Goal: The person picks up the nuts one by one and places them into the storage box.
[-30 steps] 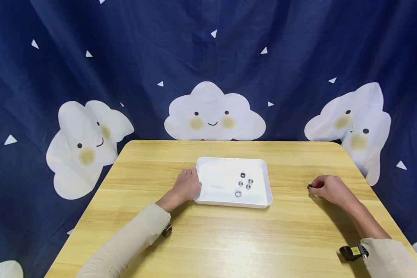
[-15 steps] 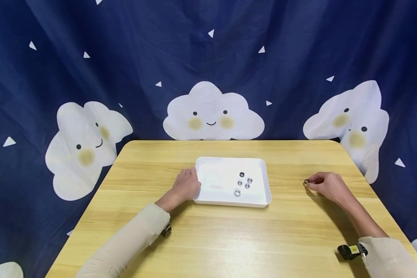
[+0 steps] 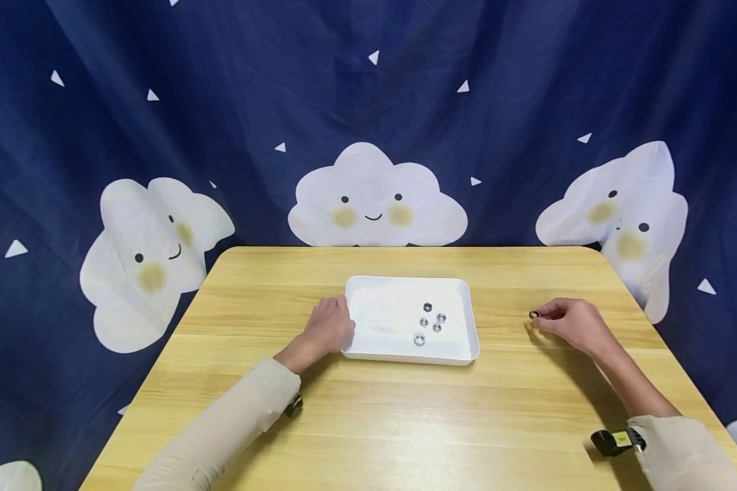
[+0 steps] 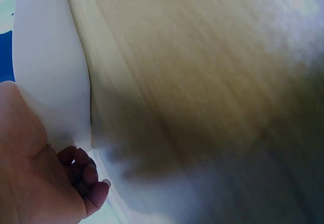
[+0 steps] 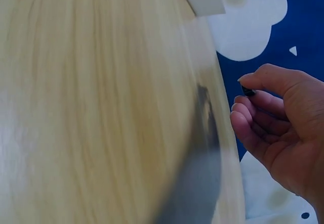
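A white rectangular tray (image 3: 374,307) lies on the wooden table, with several silver nuts (image 3: 420,339) and one dark nut (image 3: 427,307) in its right half. At the tray's left side my left hand (image 3: 329,327) grips the wall, fingers curled; in the left wrist view the fingers (image 4: 90,174) bend in by the tray's corner. Off to the right of the tray, my right hand (image 3: 577,327) pinches a small black nut (image 3: 534,314) between thumb and forefinger. That black nut (image 5: 248,91) shows in the right wrist view too, partly covered by the fingertips.
The wooden table (image 3: 368,423) extends around the tray on all sides. A dark blue curtain (image 3: 221,82) with white cloud prints hangs behind its far edge. Each cuff carries a small wrist camera, such as the right one (image 3: 617,442).
My right hand has moved left and farther up the table, carrying the black nut nearer to the tray. The left hand and the tray have stayed in place.
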`<state>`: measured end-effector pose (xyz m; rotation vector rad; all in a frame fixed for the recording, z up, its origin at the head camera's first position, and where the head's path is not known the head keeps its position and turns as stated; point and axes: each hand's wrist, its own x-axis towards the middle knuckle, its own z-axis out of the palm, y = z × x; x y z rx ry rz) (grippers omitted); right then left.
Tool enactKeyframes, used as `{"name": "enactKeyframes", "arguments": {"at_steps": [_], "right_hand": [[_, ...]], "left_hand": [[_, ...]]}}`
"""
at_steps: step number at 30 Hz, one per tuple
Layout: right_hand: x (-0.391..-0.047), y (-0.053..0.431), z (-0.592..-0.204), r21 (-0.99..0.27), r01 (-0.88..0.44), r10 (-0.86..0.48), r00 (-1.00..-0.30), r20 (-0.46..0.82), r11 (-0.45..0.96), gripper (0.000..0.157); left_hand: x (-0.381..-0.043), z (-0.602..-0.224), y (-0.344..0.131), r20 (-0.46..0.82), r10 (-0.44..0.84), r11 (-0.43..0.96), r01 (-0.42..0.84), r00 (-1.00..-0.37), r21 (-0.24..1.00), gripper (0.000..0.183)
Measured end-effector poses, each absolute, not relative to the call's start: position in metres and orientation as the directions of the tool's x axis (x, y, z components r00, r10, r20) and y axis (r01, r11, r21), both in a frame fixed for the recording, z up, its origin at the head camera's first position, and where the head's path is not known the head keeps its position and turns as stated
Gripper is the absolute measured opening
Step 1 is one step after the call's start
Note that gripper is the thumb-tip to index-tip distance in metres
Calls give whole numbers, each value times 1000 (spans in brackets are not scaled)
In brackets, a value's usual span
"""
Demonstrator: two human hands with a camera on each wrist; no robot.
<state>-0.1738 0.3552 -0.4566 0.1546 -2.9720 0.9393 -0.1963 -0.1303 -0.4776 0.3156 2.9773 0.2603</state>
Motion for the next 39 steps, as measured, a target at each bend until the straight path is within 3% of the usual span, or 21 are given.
{"name": "enactKeyframes", "arguments": {"at_steps": [16, 39], "right_hand": [[-178, 332, -446, -611, -165, -129, -986, 103, 775, 18], [-185, 300, -437, -705, -201, -177, -978, 107, 680, 15]], "left_hand": [[-196, -478, -130, -122, 216, 962, 190, -969, 196, 33], [-197, -480, -131, -125, 207, 962, 179, -970, 208, 32]]}}
